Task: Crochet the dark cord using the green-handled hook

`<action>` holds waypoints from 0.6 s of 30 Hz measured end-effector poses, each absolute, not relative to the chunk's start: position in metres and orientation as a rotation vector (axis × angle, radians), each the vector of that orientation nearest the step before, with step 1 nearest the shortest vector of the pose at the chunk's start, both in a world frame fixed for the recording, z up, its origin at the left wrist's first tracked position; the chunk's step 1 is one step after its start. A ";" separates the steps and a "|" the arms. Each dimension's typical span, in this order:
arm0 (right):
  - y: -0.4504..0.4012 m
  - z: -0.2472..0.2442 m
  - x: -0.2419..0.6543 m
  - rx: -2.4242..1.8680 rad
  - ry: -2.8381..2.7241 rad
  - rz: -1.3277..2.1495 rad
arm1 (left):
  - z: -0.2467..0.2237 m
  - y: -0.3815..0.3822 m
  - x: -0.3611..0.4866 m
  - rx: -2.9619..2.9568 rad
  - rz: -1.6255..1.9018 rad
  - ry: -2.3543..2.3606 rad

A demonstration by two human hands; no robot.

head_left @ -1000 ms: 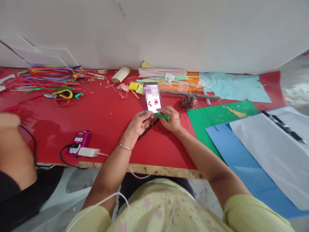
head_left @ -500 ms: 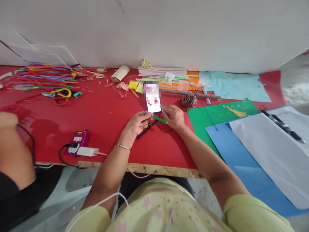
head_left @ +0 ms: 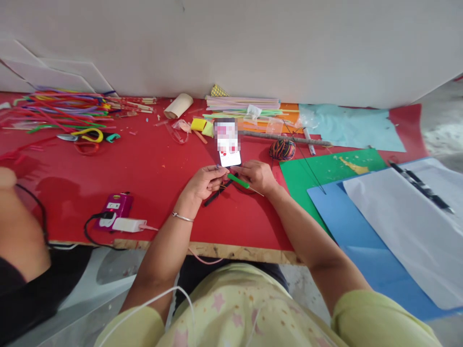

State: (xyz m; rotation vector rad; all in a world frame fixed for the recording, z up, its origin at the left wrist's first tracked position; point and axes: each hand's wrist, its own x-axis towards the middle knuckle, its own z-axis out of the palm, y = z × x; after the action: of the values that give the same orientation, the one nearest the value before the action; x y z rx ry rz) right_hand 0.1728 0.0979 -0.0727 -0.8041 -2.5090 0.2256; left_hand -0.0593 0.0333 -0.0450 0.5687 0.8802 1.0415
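My left hand (head_left: 206, 180) is closed in a pinch, its fingertips by the left end of a slim rod with a green grip, which looks like a crochet hook (head_left: 238, 181). What lies between those fingertips is too small to make out. Facing it, my right hand (head_left: 258, 176) is closed on the crochet hook, and the hook's thin shaft sticks out to the lower right. A phone (head_left: 230, 158) with a lit screen lies just beyond both hands. Beneath them is a black stick-like thing (head_left: 217, 195), partly hidden.
A multicoloured yarn ball (head_left: 282, 150) sits right of the phone near a long stick (head_left: 267, 136). Scissors (head_left: 90, 136) and bundled pipe cleaners (head_left: 68, 108) lie left. A purple power adapter (head_left: 117, 207) stands near the front edge. Another person's arm (head_left: 21, 221) rests at left.
My right hand's fingers have drawn in and moved left, closer to my left hand. The hook's green grip has shifted slightly left with them. The view has moved a little.
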 end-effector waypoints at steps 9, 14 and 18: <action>0.095 -0.074 0.164 -1.017 -2.467 0.140 | -0.044 0.033 -0.059 0.580 1.040 0.875; 0.099 -0.074 0.164 -1.195 -2.160 -0.002 | -0.043 0.033 -0.059 0.572 1.045 0.880; 0.101 -0.074 0.164 -1.175 -2.179 0.006 | -0.043 0.034 -0.058 0.570 1.043 0.886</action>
State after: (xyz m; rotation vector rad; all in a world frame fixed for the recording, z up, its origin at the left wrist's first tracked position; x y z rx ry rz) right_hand 0.1636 0.1008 -0.0742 -1.1748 -2.1795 0.0057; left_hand -0.0584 0.0339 -0.0430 0.5697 0.8859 1.0433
